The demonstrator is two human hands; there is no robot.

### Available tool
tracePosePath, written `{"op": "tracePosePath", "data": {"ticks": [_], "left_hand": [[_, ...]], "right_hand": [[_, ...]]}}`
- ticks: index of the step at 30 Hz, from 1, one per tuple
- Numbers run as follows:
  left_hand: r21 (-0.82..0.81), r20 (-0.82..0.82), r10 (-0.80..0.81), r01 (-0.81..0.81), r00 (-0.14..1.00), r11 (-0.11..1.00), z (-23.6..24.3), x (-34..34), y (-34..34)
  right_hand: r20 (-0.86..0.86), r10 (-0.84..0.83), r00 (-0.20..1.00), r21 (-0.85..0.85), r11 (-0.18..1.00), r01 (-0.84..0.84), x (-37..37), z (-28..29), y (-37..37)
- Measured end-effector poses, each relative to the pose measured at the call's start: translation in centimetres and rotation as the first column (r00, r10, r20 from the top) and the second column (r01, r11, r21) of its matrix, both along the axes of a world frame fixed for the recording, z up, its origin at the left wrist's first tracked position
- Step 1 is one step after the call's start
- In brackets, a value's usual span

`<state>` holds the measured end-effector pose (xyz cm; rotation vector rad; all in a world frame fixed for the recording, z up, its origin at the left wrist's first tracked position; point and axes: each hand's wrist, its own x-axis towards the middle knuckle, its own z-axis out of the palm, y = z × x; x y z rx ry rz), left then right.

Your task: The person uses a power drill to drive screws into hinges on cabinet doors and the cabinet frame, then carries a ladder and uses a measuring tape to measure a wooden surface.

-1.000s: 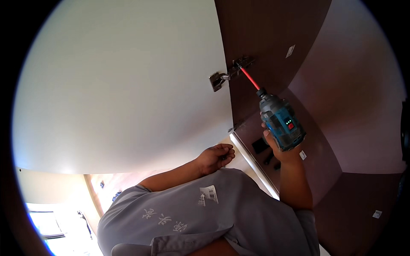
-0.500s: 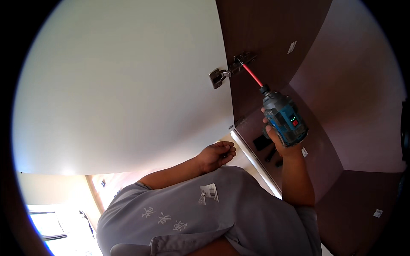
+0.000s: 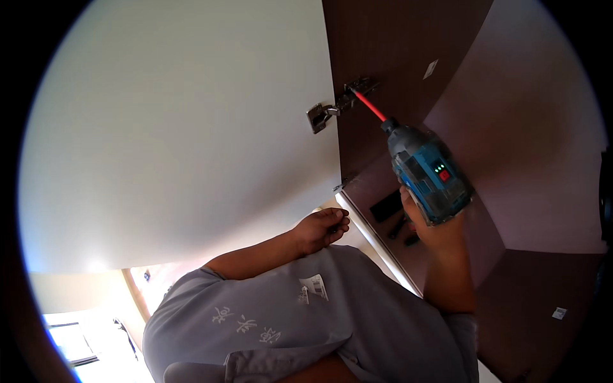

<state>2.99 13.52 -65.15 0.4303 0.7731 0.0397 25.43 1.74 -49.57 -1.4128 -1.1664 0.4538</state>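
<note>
My right hand (image 3: 434,226) is wrapped round the grip of a blue and black cordless screwdriver (image 3: 431,172). Its long red bit (image 3: 370,106) slants up to the left, with the tip at the mounting plate of a metal cabinet hinge (image 3: 359,88). That plate sits on the dark brown cabinet side panel (image 3: 389,45), and the hinge cup (image 3: 317,119) lies on the pale door (image 3: 185,127). Lower down, in front of my chest, my left hand (image 3: 324,230) is closed with curled fingers. What it holds, if anything, is hidden.
A second hinge (image 3: 340,187) shows at the door's lower edge. Dark tools (image 3: 402,228) lie inside the cabinet beyond its white front edge (image 3: 373,239). Brown cabinet walls (image 3: 523,159) enclose the right side. A bright window (image 3: 73,341) is at lower left.
The screwdriver's body and my right hand have swung slightly to the right, while the bit's tip stays at the hinge plate. My left hand keeps its closed pose.
</note>
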Motion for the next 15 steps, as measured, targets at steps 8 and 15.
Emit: {"op": "tracePosePath", "data": {"ticks": [8,15], "left_hand": [[0.052,0.098,-0.012,0.007,0.995,0.999,0.2,0.6,-1.9],[0.089,0.1,0.114,-0.123,0.988,0.988,-0.4,-1.5,-2.0]], "right_hand": [[-0.093,0.085,0.992,0.115,0.991,-0.074,0.5,-2.0,1.5],[-0.202,0.219,0.954,-0.22,0.939,-0.263,0.9,-8.5,-8.6]]}}
